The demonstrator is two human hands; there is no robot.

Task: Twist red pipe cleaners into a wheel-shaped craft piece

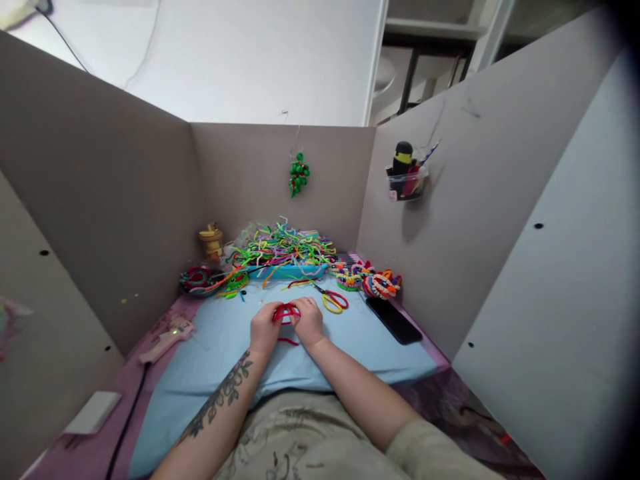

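Both of my hands are closed on a piece made of bent red pipe cleaners, held between them just above the light blue cloth. My left hand grips its left side, and my right hand grips the other side. The fingers partly cover the piece, so its full shape is hidden. A loose red pipe cleaner end shows below the hands; whether it joins the held piece I cannot tell. Scissors with red and yellow handles lie just beyond my right hand.
A blue tray heaped with colourful pipe cleaners stands at the back. Finished-looking fuzzy pieces and a black phone lie right. On the left are a pink glue gun and a white box. Grey panels enclose the table.
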